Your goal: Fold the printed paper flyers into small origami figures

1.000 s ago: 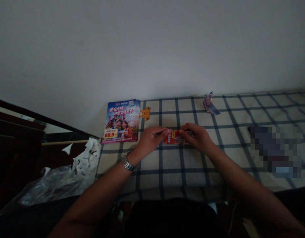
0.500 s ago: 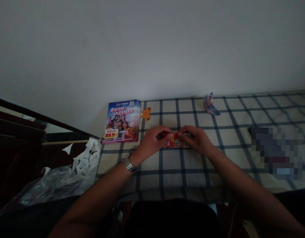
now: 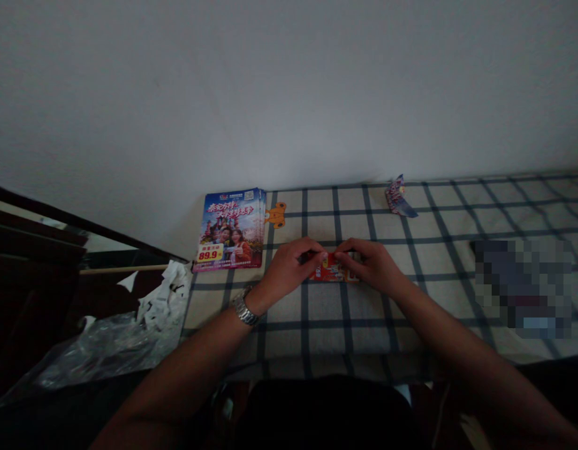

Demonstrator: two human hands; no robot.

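Paper [image 3: 332, 270], a small red printed slip, lies on the checked cloth [image 3: 364, 325] near the middle, between your two hands. Your left hand [image 3: 289, 265] curls over its left end, thumb and fingertips pinching that edge. Your right hand [image 3: 371, 265] pinches the right end, fingers bent down onto it. The dim light hides whether the slip is doubled over.

It looks thin, light and glossy, so it should crease readily and may slide on the cloth. Hold it at the ends or corners with your fingertips and press it flat against the cloth.

Far left of your hands lies a stack of flyers [image 3: 230, 228], with an orange cutout [image 3: 275, 214] just beside it. A small folded figure [image 3: 398, 197] sits far right, near the wall. A watch [image 3: 243, 307] is on your left wrist. Crumpled plastic [image 3: 106, 344] lies off the cloth's left edge.
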